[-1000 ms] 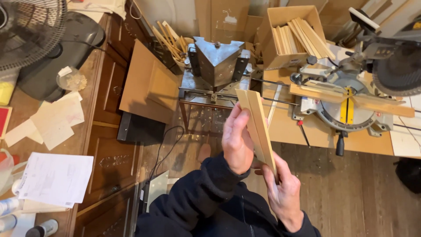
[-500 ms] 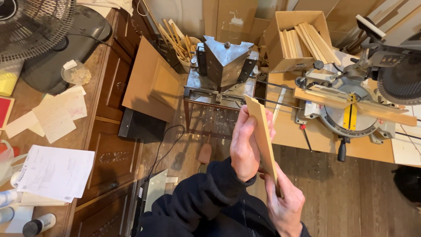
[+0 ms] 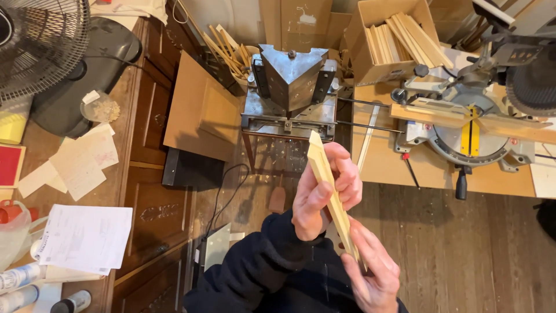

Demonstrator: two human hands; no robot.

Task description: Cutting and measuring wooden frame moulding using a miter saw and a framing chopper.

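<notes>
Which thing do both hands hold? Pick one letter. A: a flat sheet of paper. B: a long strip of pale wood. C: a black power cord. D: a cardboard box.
B: the left hand grips the upper part of the wood strip and the right hand holds its lower end.

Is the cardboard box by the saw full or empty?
Partly full. The open-topped box holds a loose stack of wood strips leaning inside; its inner wall shows beside them.
</notes>
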